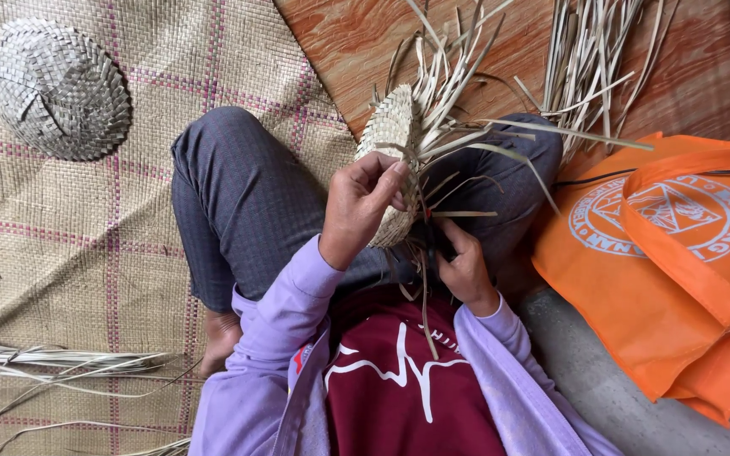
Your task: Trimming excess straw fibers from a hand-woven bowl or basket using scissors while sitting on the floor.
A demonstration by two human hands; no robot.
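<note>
On my lap, both hands hold a half-woven straw piece.

Close to my body, my right hand (465,268) is closed around the loose strips under the woven straw piece (394,169), and my left hand (361,203) pinches its edge with the fingers together. Beside my right knee lies an orange bag (678,279). Farther away, on the woven mat (86,236), a finished round woven piece (57,89) rests, and more straw strips (589,51) lie on the wooden floor (340,42).

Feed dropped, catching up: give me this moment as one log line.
left hand: grips woven piece | right hand: on loose strips below it | finished piece: on mat | orange bag: right
</note>
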